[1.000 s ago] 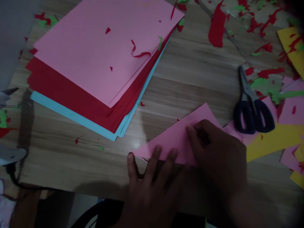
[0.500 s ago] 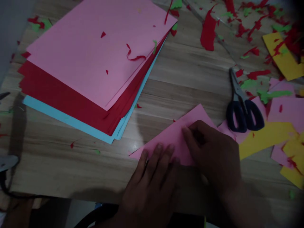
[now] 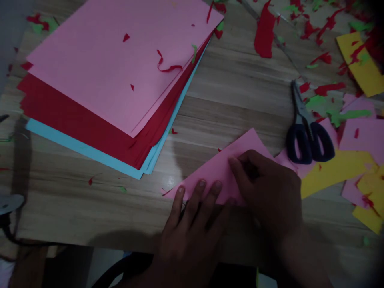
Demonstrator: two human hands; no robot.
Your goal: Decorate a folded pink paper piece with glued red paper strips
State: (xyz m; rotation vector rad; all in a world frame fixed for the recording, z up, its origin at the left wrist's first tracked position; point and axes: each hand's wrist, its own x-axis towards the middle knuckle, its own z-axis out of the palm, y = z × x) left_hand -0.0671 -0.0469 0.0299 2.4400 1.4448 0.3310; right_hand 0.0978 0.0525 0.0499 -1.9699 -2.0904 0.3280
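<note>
A pink sheet of paper (image 3: 223,164), triangular in its visible outline, lies flat near the table's front edge. My left hand (image 3: 192,228) rests on its lower left part, palm down with the fingers spread. A small dark thing, too dim to name, shows between two of those fingers. On the right part of the paper sits my right hand (image 3: 270,192), closed, thumb and bent forefinger brought together. Whatever is inside that pinch is hidden. Scissors with dark blue handles (image 3: 310,144) lie just beyond the right hand, blades pointing away.
A stack of pink, red and light blue sheets (image 3: 99,80) covers the left back of the wooden table (image 3: 90,216). Red and green scraps are strewn at the back right. Yellow paper (image 3: 336,170) and pink pieces (image 3: 360,134) lie on the right. A cable (image 3: 30,243) runs along the front left.
The whole view has shifted slightly, with the stack a little further up and left. Both hands keep almost the same places on the pink paper.
</note>
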